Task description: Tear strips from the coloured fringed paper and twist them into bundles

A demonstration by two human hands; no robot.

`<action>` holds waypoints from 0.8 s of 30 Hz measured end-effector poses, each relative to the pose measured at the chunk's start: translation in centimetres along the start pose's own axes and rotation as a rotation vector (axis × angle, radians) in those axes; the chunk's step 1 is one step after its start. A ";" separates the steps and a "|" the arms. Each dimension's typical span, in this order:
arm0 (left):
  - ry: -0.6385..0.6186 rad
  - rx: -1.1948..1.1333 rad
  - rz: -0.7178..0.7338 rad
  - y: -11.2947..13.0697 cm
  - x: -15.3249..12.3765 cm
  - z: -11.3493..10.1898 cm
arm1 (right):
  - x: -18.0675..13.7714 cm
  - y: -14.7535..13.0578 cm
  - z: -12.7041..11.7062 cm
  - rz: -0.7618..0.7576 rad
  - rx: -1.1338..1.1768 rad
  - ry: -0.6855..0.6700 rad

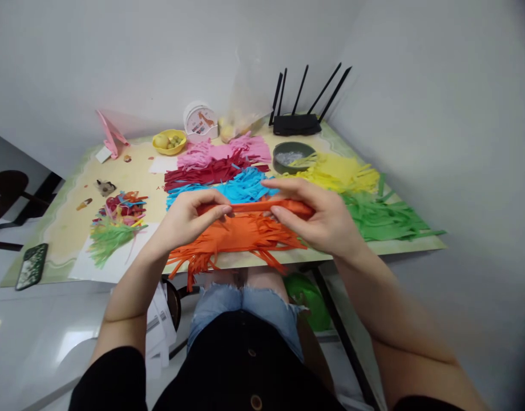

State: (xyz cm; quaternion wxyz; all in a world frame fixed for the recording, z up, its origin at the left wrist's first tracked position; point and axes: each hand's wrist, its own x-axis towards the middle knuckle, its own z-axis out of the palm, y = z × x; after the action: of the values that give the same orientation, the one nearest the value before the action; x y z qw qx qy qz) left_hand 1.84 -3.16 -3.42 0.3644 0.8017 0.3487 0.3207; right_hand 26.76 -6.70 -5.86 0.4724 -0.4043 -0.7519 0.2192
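Observation:
My left hand [189,220] and my right hand [318,217] both pinch an orange paper strip [254,206] stretched level between them, just above a heap of orange paper strips [241,240] at the table's front edge. Some orange strips hang over that edge. Behind my hands lie a blue heap [237,188], a dark red heap [211,173] and a pink heap [228,151]. To the right of my right hand are a yellow heap [343,171] and a green heap [382,217].
A mixed-colour bundle of strips [117,220] lies on white paper at the left. A phone [31,265] sits at the table's left corner. At the back stand a yellow fruit bowl [169,142], a round tin [200,121], a dark bowl [290,155] and a black router [297,123].

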 end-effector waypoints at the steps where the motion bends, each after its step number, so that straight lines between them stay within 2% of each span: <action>1: -0.004 -0.006 0.001 0.0 -0.1 0.0 | 0.0 -0.1 0.0 0.053 0.009 0.001; 5: 0.008 -0.047 -0.003 0.0 -0.5 0.2 | 0.1 -0.4 0.4 0.216 0.174 0.000; 8: 0.053 -0.207 -0.028 -0.3 -0.7 0.5 | 0.0 -0.4 1.1 0.262 0.361 0.053; 10: 0.081 -0.330 -0.045 -0.8 -0.8 0.6 | -0.1 -0.1 1.5 0.251 0.437 0.091; 13: 0.091 -0.488 -0.051 -1.7 -0.9 0.7 | -0.2 0.3 1.8 0.207 0.524 0.073; 17: 0.065 -0.645 -0.030 -2.4 -1.0 0.7 | 0.1 0.7 1.6 0.057 0.527 0.024; 20: 0.087 -0.702 -0.048 -2.6 -1.0 1.1 | 0.2 0.8 1.5 -0.060 0.473 0.005; 24: 0.143 -0.685 -0.031 -3.0 -1.2 1.8 | 0.1 1.0 1.9 -0.026 0.502 0.020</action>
State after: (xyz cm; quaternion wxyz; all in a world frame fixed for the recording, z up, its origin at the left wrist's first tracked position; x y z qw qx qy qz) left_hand 1.58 -3.32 -7.08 0.5916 0.6030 0.2577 0.4689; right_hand 25.47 -5.92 -7.36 0.5682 -0.2669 -0.6743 0.3890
